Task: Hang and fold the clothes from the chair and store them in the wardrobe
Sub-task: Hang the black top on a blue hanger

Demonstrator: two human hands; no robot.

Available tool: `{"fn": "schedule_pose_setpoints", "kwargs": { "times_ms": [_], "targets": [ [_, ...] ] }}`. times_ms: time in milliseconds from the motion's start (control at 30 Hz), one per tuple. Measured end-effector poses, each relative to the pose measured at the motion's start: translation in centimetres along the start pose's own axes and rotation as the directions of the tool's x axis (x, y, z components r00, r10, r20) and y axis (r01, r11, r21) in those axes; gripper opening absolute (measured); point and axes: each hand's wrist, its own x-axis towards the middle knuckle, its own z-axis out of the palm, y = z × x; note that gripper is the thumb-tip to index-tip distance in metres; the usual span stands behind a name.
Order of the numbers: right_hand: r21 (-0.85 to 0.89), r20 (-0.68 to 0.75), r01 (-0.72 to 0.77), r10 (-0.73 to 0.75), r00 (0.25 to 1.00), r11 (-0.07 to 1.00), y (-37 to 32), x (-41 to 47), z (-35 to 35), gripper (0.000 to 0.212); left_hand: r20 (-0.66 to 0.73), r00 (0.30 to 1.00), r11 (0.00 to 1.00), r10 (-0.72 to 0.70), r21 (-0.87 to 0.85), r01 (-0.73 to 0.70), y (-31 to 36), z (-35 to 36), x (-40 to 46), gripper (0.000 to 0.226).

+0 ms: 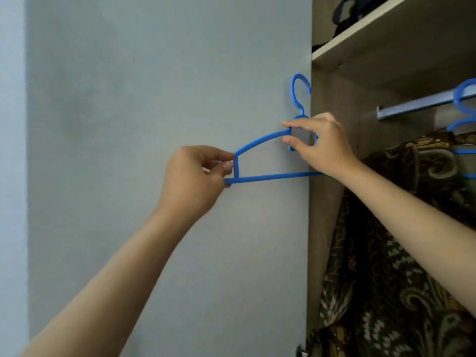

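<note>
I hold a bare blue plastic hanger (268,177) upright in front of the pale wardrobe door. My left hand (195,176) pinches its left end, thumb and fingers curled round the short upright bar. My right hand (322,145) grips the neck just under the hook, which points up beside the wardrobe's edge. The hanger's right half is hidden behind my right hand and wrist. Inside the open wardrobe a dark patterned garment (386,253) hangs from another blue hanger (463,109) on the metal rail (417,104).
The closed wardrobe door (154,99) fills the left and middle. A wooden shelf (360,29) above the rail carries dark items (355,11). The wardrobe's side panel (332,81) stands just behind the hanger hook.
</note>
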Motion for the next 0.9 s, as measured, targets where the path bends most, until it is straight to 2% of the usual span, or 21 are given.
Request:
{"fn": "schedule_pose_setpoints", "kwargs": {
  "times_ms": [133,267,400,533,633,767,900],
  "targets": [
    [0.098,0.019,0.035,-0.037,0.999,0.995,-7.6,-2.4,2.2,0.033,-0.011,0.998,0.997,-0.067,0.034,0.068,-0.3,-8.4,-4.6,0.025],
    [0.173,0.055,0.074,-0.085,0.995,0.982,-15.8,-5.0,4.3,0.047,-0.052,0.983,0.980,-0.175,0.085,0.179,-0.3,-16.8,-9.3,0.022],
    [0.260,0.152,0.106,-0.149,0.977,0.960,-23.2,-7.2,6.4,0.049,-0.129,0.959,0.949,-0.254,0.158,0.272,-0.3,-24.1,-13.6,0.020],
    [0.390,0.303,0.112,-0.243,0.922,0.914,-29.9,-8.4,8.7,0.053,-0.229,0.924,0.907,-0.308,0.224,0.357,-0.5,-30.2,-17.4,0.020],
    [0.429,0.348,0.106,-0.273,0.897,0.897,-33.9,-8.7,10.2,0.049,-0.290,0.892,0.886,-0.347,0.211,0.414,-1.3,-33.4,-19.5,0.020],
    [0.435,0.507,0.035,-0.277,0.816,0.900,-37.9,-9.0,12.4,0.044,-0.392,0.841,0.869,-0.373,0.171,0.465,-2.5,-36.6,-21.6,0.020],
    [0.523,0.410,0.109,-0.363,0.837,0.845,-42.3,-9.9,14.8,0.050,-0.488,0.789,0.849,-0.373,0.164,0.503,-3.7,-40.3,-23.4,0.024]
  ]
}}
